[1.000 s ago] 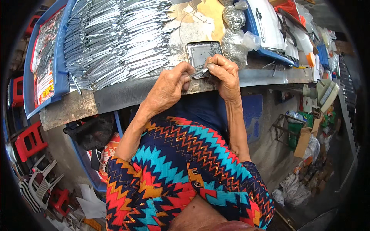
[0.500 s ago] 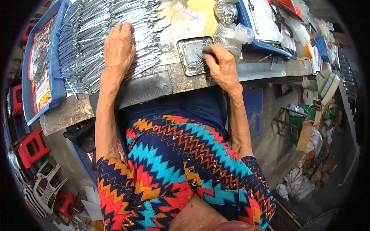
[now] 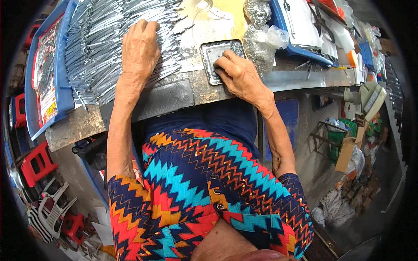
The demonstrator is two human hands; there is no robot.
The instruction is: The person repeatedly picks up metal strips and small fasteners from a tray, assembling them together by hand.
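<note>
Workbench [image 3: 76, 130] with a worn brown-grey top, its left part densely covered by thin, silvery, metal-looking strips [image 3: 100, 56].
A blue, straight-walled plastic tray [image 3: 63, 85] stands at far left. The person's left hand [image 3: 140, 50], fingers curled, is over the strips; well apart from it, the right hand [image 3: 238, 76], fingers bent, covers part of a small, rectangular, dark-rimmed tray [image 3: 213, 54]. Whether either hand grips anything, I cannot tell. Slim grey pieces [image 3: 237, 47] lie at that tray's upper right.

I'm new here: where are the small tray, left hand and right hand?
Small tray [image 3: 213, 52], head view: bare inner floor.
Left hand [image 3: 140, 51], head view: back of hand.
Right hand [image 3: 241, 75], head view: back of hand.
</note>
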